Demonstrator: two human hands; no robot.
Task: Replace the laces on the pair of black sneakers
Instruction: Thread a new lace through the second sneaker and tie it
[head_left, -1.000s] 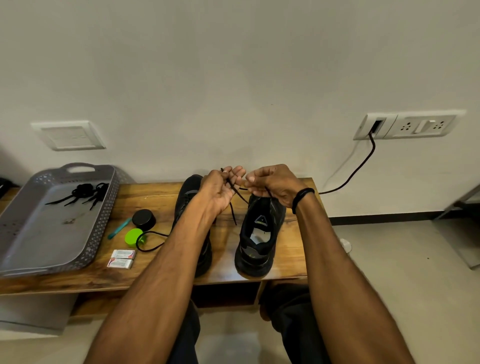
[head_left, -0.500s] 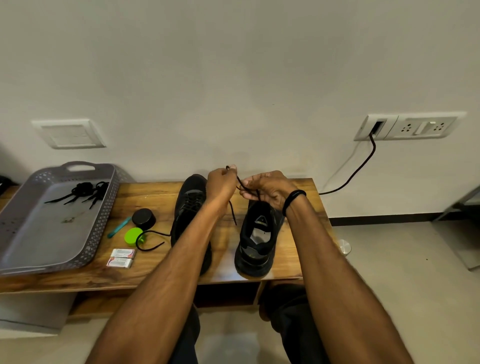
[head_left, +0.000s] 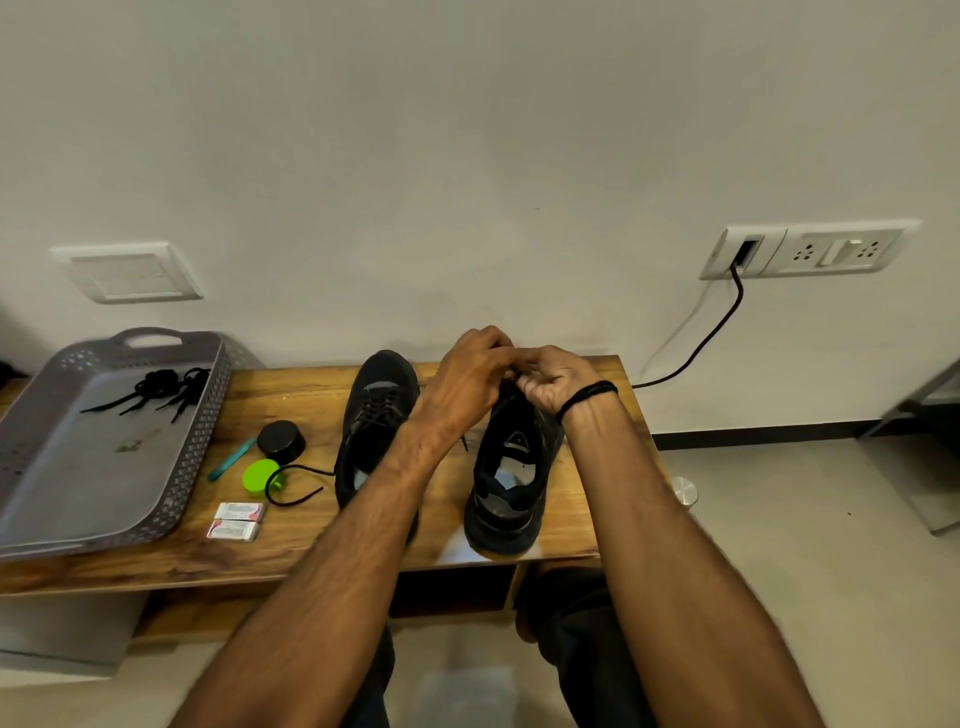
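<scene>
Two black sneakers stand on a low wooden bench (head_left: 291, 551). The left sneaker (head_left: 376, 410) is laced, and a loose lace end (head_left: 296, 486) trails from it to the left. The right sneaker (head_left: 511, 483) has its toe hidden behind my hands. My left hand (head_left: 467, 379) and my right hand (head_left: 558, 382) meet above that toe, fingers curled and pinching a thin black lace; a short lace end (head_left: 464, 442) hangs below my left wrist. The lace between my fingers is mostly hidden.
A grey perforated tray (head_left: 67, 499) at the bench's left holds a bundle of black laces (head_left: 156, 389). Between tray and shoes lie a black round lid (head_left: 281, 439), a green cap (head_left: 260, 477), a teal pen (head_left: 232, 459) and two small boxes (head_left: 236, 521). A black cable (head_left: 711, 332) runs from the wall socket.
My hands have closed together over the right sneaker's toe. The lace that stretched between them earlier is now bunched inside my fingers.
</scene>
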